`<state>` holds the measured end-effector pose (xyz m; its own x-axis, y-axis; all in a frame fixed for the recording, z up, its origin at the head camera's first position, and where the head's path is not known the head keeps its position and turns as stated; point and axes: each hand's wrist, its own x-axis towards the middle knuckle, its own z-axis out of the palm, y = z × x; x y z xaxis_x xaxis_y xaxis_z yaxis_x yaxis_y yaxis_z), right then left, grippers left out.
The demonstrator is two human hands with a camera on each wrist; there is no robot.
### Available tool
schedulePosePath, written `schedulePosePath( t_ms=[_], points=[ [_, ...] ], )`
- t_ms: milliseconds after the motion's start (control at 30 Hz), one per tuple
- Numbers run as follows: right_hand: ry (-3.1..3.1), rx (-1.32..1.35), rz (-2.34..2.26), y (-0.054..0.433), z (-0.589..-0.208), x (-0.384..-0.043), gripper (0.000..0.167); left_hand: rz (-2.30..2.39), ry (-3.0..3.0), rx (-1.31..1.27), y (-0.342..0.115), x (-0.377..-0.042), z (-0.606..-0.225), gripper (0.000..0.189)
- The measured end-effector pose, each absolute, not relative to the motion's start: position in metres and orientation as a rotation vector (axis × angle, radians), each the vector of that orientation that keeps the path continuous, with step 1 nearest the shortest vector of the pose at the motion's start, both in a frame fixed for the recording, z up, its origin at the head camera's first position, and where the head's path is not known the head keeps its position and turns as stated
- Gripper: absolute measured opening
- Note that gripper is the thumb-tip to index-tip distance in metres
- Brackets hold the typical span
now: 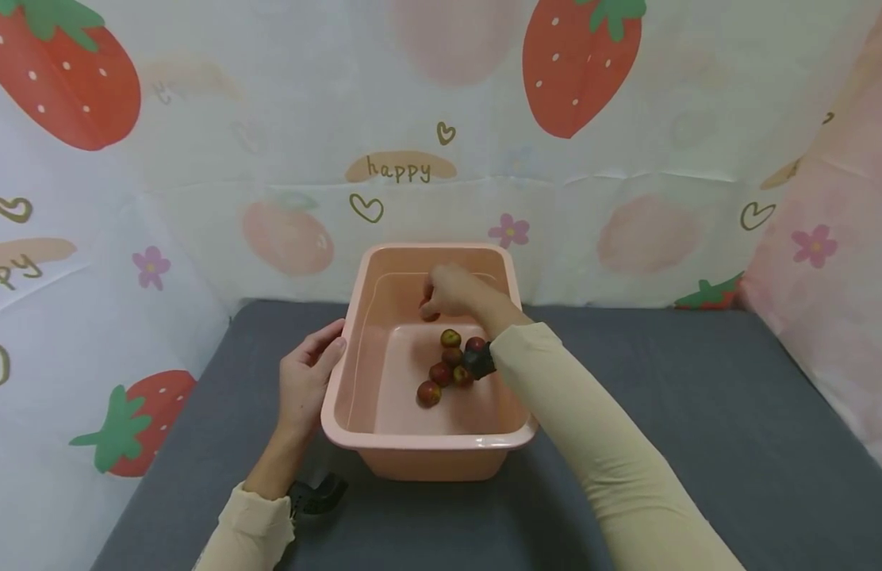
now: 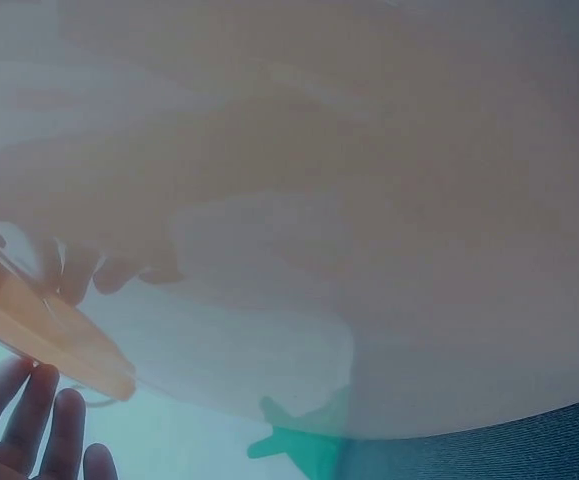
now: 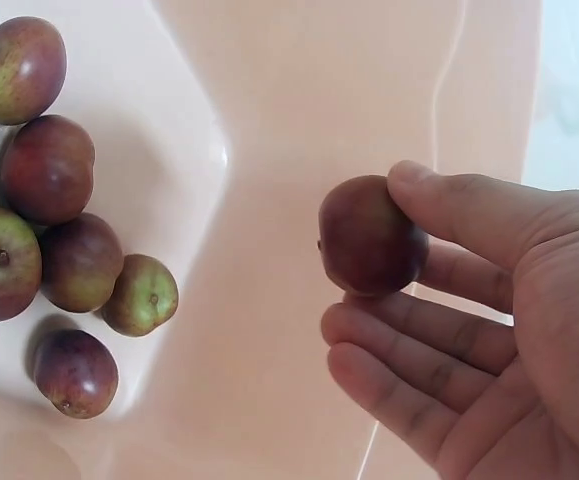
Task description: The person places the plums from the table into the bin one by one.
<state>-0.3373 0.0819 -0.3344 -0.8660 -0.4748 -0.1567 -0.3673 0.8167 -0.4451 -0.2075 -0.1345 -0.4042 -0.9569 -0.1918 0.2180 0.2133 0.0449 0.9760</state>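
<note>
From the head view, a pink basin (image 1: 427, 444) stands in the middle of the grey desk (image 1: 698, 412), with wide free desk on its right and a narrower strip on its left before the strawberry curtain (image 1: 91, 238). The left hand (image 1: 308, 377) rests against the basin's left rim with fingers nearly straight, grasping nothing. The right hand (image 1: 458, 293) is inside the basin near the far wall, above a small group of plums (image 1: 448, 365) on the bottom. The left wrist view is blurred; only fingertips (image 2: 39, 430) and the rim's edge can be seen. The right wrist view shows what the head view hides: the grip of the right hand (image 3: 489, 310) pinches one dark red plum (image 3: 371, 236) between thumb and fingers, close to the basin's wall, while six plums (image 3: 59, 230) lie together, well apart from it.
</note>
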Motion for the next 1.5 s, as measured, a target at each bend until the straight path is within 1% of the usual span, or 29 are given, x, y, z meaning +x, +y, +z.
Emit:
schedulePosePath(
  t_ms=[133,367,700,1000,1267,1500],
  points=[
    [2.715,-0.635,-0.586,0.082,-0.334,-0.337,0.012,-1.984,-2.034,-0.018,-0.135,-0.208,-0.402,0.037],
    [2.718,-0.637,-0.554,0.080,-0.333,-0.338,0.019,-1.958,-2.047,-0.026,-0.137,-0.208,-0.401,0.037],
    [2.713,-0.600,-0.581,0.081,-0.332,-0.338,0.021,-1.957,-2.067,-0.012,-0.138,-0.208,-0.401,0.037],
    [2.768,-0.703,-0.707,0.085,-0.317,-0.332,0.027,-1.995,-2.071,0.004,-0.137,-0.208,-0.402,0.037],
    [2.760,-0.734,-0.821,0.092,-0.304,-0.321,0.030,-1.998,-2.088,0.008,-0.138,-0.207,-0.402,0.037],
    [2.777,-0.794,-0.915,0.103,-0.295,-0.315,0.026,-1.997,-2.076,0.002,-0.138,-0.208,-0.402,0.037]
  ],
)
